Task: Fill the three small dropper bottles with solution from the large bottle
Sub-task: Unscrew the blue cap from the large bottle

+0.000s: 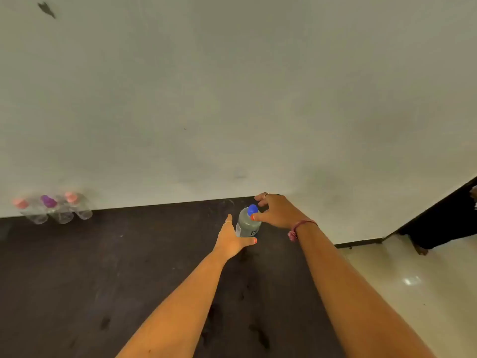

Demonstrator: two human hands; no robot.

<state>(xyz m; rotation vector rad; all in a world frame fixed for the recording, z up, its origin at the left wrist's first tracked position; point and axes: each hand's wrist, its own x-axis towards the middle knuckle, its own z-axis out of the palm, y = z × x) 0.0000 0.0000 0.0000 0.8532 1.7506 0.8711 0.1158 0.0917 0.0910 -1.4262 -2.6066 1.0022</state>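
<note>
The large clear bottle [247, 223] with a blue cap [253, 210] stands upright on the dark table near the wall. My left hand [231, 239] grips its body from the left, thumb across the front. My right hand [277, 210] is at the cap, thumb and fingers curled round it. Three small clear dropper bottles stand in a row at the far left against the wall: one with a pink cap [28, 210], one with a purple cap [55, 208], one with a pink cap [78, 205]. They look blurred.
The dark table [129, 280] runs up to a pale wall [232, 99]. Its right edge drops to a glossy cream floor [413, 280]. A dark doorway or furniture piece [451, 215] is at the far right.
</note>
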